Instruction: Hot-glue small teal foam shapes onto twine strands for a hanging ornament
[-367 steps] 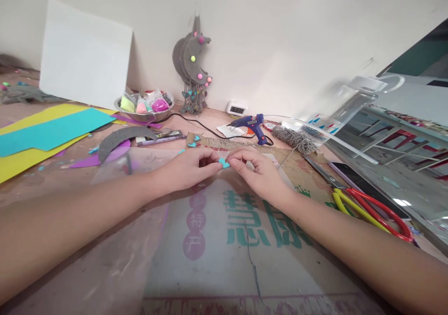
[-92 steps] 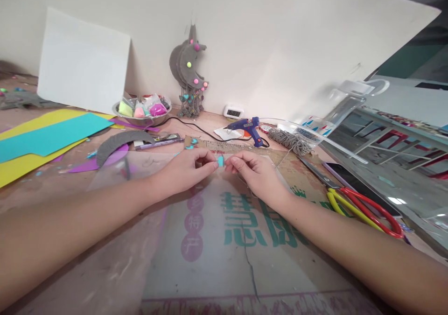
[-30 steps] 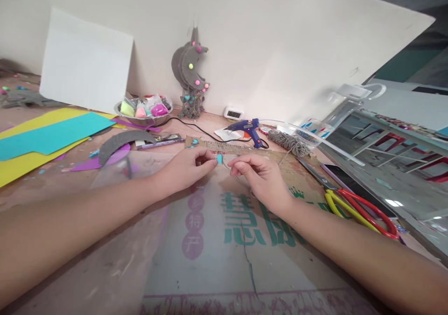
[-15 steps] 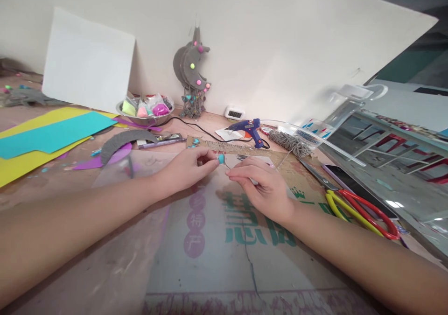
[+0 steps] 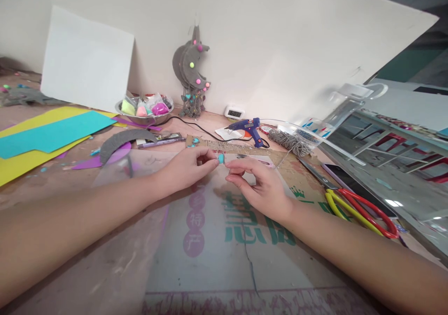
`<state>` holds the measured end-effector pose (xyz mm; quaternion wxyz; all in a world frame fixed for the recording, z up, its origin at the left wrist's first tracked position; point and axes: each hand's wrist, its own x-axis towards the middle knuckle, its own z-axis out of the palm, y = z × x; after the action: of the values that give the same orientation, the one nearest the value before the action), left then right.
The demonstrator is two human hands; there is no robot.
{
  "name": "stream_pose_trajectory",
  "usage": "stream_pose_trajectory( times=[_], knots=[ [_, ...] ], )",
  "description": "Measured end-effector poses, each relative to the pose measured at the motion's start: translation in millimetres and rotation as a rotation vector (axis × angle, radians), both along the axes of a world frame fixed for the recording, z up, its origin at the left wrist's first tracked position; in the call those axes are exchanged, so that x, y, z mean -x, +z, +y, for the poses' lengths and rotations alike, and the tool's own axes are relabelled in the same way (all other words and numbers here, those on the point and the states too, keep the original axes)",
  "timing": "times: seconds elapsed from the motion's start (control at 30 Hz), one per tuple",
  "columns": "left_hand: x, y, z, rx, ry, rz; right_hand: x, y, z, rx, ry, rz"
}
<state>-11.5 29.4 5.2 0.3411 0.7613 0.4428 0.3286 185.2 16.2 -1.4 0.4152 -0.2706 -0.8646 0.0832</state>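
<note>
My left hand pinches a small teal piece between thumb and fingertips, just above a sheet of clear plastic over printed cardboard. My right hand is right beside it, its fingertips almost touching the teal piece, thumb and fingers loosely curled with a small gap. Whether a thin thread runs between the right fingers is too fine to make out.
A blue glue gun and a coil of grey cord lie behind the hands. Red and yellow scissors and a phone lie at the right. A metal bowl, teal and yellow sheets and a grey felt moon are at the back left.
My hands have stayed together on the teal piece. In the last second my right hand drew back slightly and loosened its fingers; the left kept its pinch.
</note>
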Motion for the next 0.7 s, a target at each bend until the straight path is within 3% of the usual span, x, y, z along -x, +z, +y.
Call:
stream_pose_trajectory(
  times=[0.7],
  knots=[
    [-1.1, -0.8, -0.1, 0.020, 0.011, 0.004, -0.6, 0.1, 4.0, 0.058, 0.071, 0.047]
  ],
)
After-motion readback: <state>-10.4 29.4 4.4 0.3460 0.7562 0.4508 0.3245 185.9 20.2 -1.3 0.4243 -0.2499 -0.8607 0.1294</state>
